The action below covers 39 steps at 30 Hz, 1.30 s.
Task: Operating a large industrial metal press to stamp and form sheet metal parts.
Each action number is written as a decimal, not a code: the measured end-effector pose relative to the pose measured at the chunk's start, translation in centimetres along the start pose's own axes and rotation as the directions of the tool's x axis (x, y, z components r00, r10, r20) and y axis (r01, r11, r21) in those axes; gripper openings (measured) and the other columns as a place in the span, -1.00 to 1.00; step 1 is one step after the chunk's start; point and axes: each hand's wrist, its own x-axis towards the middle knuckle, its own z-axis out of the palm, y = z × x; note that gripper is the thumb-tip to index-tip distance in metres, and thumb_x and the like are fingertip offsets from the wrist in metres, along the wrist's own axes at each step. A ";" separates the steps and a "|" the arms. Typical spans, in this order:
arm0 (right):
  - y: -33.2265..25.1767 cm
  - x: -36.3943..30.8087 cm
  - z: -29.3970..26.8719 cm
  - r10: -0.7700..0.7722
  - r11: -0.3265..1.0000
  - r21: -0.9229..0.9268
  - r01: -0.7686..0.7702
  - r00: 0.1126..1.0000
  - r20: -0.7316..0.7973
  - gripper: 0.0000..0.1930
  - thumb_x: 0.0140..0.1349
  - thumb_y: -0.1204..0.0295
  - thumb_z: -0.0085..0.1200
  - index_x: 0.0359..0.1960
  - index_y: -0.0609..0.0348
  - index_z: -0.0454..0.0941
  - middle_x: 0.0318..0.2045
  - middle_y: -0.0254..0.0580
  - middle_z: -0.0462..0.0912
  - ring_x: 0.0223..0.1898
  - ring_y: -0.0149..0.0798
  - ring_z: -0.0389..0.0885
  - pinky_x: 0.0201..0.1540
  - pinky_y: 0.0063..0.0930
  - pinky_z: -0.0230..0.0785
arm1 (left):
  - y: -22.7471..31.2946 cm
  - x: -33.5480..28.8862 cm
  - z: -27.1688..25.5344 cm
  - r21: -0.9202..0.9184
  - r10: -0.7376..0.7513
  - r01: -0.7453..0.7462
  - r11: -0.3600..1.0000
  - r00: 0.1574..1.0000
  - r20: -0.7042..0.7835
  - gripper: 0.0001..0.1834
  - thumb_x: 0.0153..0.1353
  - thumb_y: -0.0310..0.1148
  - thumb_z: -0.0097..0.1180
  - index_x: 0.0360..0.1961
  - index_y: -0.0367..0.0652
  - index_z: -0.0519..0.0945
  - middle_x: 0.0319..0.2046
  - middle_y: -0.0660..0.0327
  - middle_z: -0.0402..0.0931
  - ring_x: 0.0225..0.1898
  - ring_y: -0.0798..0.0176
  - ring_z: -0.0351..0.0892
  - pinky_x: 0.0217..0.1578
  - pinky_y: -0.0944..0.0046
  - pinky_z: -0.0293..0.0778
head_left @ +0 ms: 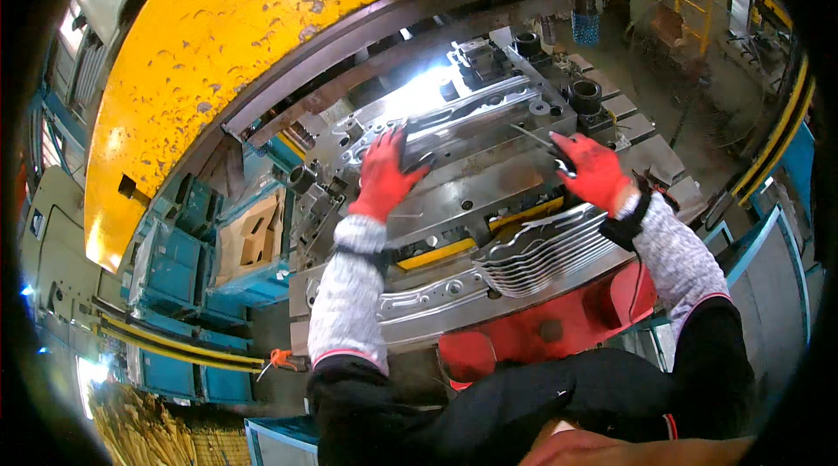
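My left hand (pixel 384 176), in a red glove, is over the far left of the steel press die (pixel 480 169), its fingers reaching forward and its thumb apart. Its fingertips are close to the end of a long, shaped metal strip (pixel 476 108) lying across the die; whether they touch it is unclear. A small dark shape beside the thumb is too blurred to name. On the right, my red-gloved right hand (pixel 592 167) is closed around a thin metal rod (pixel 531 135) with a dark grip, pointing left over the die. Nearer me lies a stack of wavy metal strips (pixel 546 252).
A large yellow press beam (pixel 209 56) arches overhead. Dark guide bushings (pixel 585 97) rise at the die's right. A red metal piece (pixel 550 326) sits along the front edge. Blue bins (pixel 170 265), one holding cardboard (pixel 255 235), stand left; yellow guard bars (pixel 188 344) run below them.
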 end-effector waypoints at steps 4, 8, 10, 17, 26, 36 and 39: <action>-0.6 2.3 2.8 0.013 0.987 -0.159 -0.008 0.999 0.033 -0.46 -0.02 0.33 0.09 0.08 0.00 0.31 -0.23 0.01 0.44 -0.20 -0.02 0.45 -0.19 -0.21 0.38 | -2.2 5.7 4.1 0.170 -0.002 -0.043 0.984 0.967 0.255 -0.12 -0.21 -0.03 0.32 0.15 -0.14 0.27 0.01 0.03 0.33 0.07 -0.02 0.29 0.01 0.02 0.25; -0.9 1.4 5.0 0.073 0.979 -0.191 -0.073 0.997 -0.007 -0.38 -0.04 0.34 0.10 0.14 -0.01 0.24 -0.19 0.00 0.41 -0.21 0.00 0.44 -0.21 -0.19 0.39 | -3.8 7.6 7.3 0.082 0.091 -0.124 0.989 0.940 0.329 -0.10 -0.20 0.03 0.30 0.16 -0.16 0.26 0.01 0.01 0.34 0.08 -0.03 0.28 0.02 0.03 0.25; -1.1 0.9 5.7 0.108 0.961 -0.258 -0.102 0.994 0.010 -0.29 -0.10 0.39 0.14 0.18 -0.05 0.17 -0.13 -0.01 0.40 -0.19 0.01 0.44 -0.21 -0.19 0.39 | -4.1 7.9 7.7 0.012 0.107 -0.118 0.993 0.934 0.342 -0.13 -0.18 0.03 0.29 0.15 -0.16 0.29 -0.01 -0.03 0.36 0.05 -0.06 0.31 0.01 0.04 0.26; -1.6 0.5 6.4 0.099 0.959 -0.262 -0.106 0.994 -0.038 -0.22 -0.16 0.45 0.16 0.21 -0.06 0.13 -0.10 -0.04 0.39 -0.14 0.00 0.41 -0.15 -0.21 0.37 | -5.2 7.9 7.5 -0.093 0.131 -0.106 0.990 0.936 0.328 -0.17 -0.19 -0.01 0.30 0.14 -0.13 0.33 -0.05 -0.09 0.41 -0.01 -0.11 0.38 0.01 0.07 0.29; -1.5 1.2 8.1 0.220 0.965 -0.108 -0.240 0.960 -0.173 -0.29 -0.05 0.35 0.08 0.23 -0.06 0.11 -0.18 0.06 0.41 -0.17 0.05 0.42 -0.15 -0.18 0.36 | -6.4 9.6 3.8 -0.170 0.126 -0.107 0.980 0.987 0.101 -0.17 -0.25 -0.28 0.37 0.15 -0.09 0.32 -0.07 0.03 0.43 -0.02 0.03 0.38 0.04 0.17 0.28; 3.8 -10.9 3.6 0.245 0.834 0.542 -0.098 0.948 -0.205 -0.43 0.07 0.60 0.04 0.18 0.24 0.22 0.10 -0.02 0.35 0.10 -0.21 0.36 0.12 -0.43 0.18 | 0.8 -7.3 -8.4 -0.173 0.272 -0.235 0.956 0.934 0.232 -0.02 -0.43 -0.10 0.36 0.14 -0.17 0.31 0.05 0.01 0.31 0.09 -0.12 0.24 0.11 -0.02 0.15; 1.7 -16.3 1.6 0.438 0.654 0.708 -0.266 0.896 -0.068 -0.44 0.13 0.67 -0.09 0.22 0.30 0.12 0.11 -0.05 0.34 0.10 -0.25 0.36 0.13 -0.45 0.18 | 0.7 -16.9 -10.1 -0.061 0.079 -0.059 0.996 0.901 0.427 -0.02 -0.47 -0.08 0.37 0.11 -0.16 0.32 0.08 -0.03 0.25 0.09 -0.17 0.20 0.10 -0.06 0.12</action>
